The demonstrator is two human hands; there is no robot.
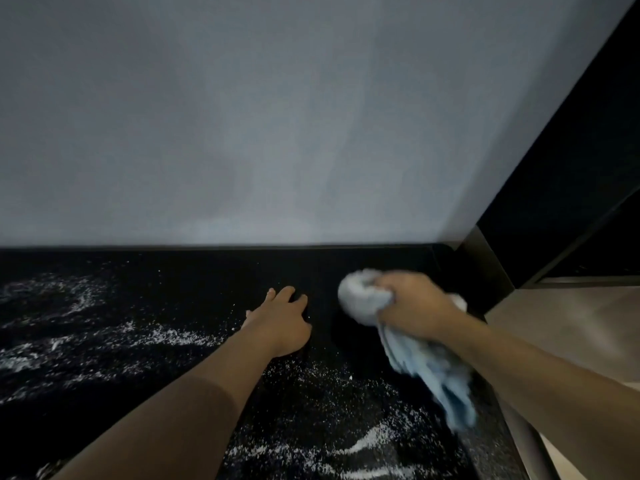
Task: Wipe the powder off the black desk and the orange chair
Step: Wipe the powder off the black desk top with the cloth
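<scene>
The black desk (194, 271) fills the lower part of the view and runs to a grey wall. White powder (166, 336) lies in streaks on its left and in a scatter near the front. My left hand (282, 318) rests flat on the desk, fingers straight. My right hand (414, 303) grips a bunched light-blue cloth (363, 294) near the desk's back right corner. A loose tail of the cloth hangs blurred below my wrist. The orange chair is out of sight.
A grey wall (277, 116) rises right behind the desk. A dark panel (568, 150) stands at the right, with a tan floor (571, 327) beyond the desk's right edge.
</scene>
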